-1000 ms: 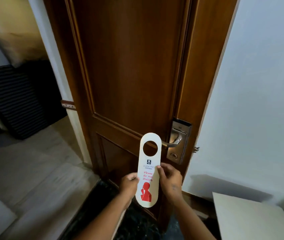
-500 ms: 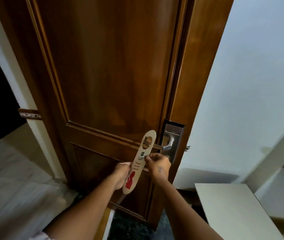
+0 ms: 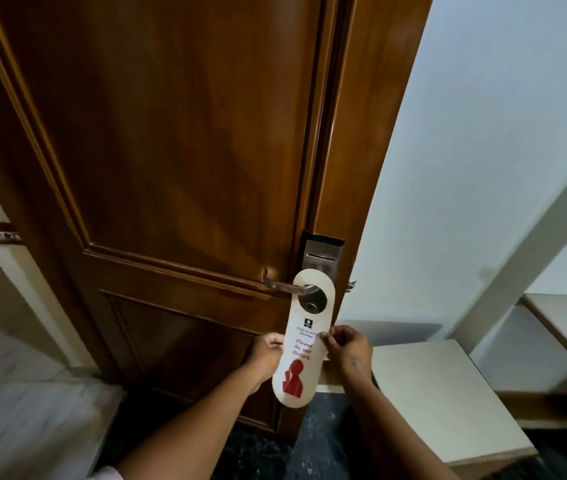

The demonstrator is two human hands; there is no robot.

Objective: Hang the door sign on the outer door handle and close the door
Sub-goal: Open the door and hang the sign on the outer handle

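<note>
The door sign (image 3: 304, 337) already hangs over the door handle (image 3: 287, 287), above each grip: left hand (image 3: 264, 355) and right hand (image 3: 348, 351) pinch its edges. Releasing and closing the door (image 3: 171, 150) remain.

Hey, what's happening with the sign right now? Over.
Both hands, left and right, pinch the sign. Its hole is over the handle. Door open. Nothing blocking.

Since half a second ago we have slipped the door sign's (image 3: 304, 344) hole fully over the lever handle (image 3: 287, 287), turning its printed face square toward us instead of edge-on and tilted.
</note>
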